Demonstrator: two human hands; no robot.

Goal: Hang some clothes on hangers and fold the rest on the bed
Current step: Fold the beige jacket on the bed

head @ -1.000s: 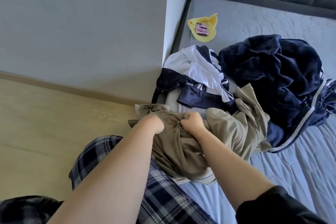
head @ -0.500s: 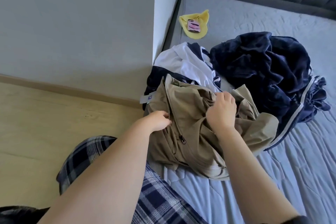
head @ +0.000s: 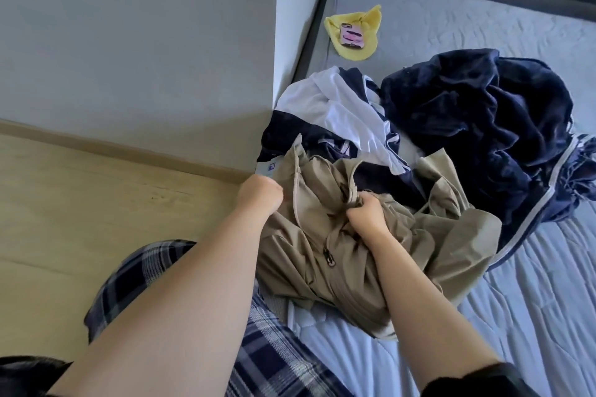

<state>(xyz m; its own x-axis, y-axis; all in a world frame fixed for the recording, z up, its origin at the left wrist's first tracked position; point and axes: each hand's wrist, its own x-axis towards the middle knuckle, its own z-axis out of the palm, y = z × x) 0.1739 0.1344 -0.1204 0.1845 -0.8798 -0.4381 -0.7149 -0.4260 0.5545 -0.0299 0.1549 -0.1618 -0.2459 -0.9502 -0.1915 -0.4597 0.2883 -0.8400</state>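
Right grip (head: 364,213) is closing tight round a bunched fold of the khaki jacket (head: 342,267), fingers curled in, fabric gathering up into the fist.

Left grip (head: 261,190) is sitting at the jacket's left edge, touching the cloth. Its fingers are tucking under, out of sight, so I cannot tell whether they are holding any fabric.

The jacket is lying crumpled between and beneath both grips, at the near corner of the bed (head: 483,316), its hem trailing back toward the person's plaid trousers (head: 274,348). A pale drawcord (head: 295,190) is running down just right of the left grip. A dark zip pull (head: 329,259) is showing just below the right grip.

Beyond both grips a white and navy garment (head: 335,106) is lying heaped, touching the jacket's far edge. To the right of the right grip a dark navy fleecy garment (head: 477,119) is piling up, its white-striped edge overlapping the jacket's right side.

Well beyond the grips, near the bed's far-left corner, a phone (head: 352,36) is resting on a yellow cloth (head: 371,19).

Left of the left grip, wooden floor (head: 96,203) is meeting a grey wall (head: 129,42).
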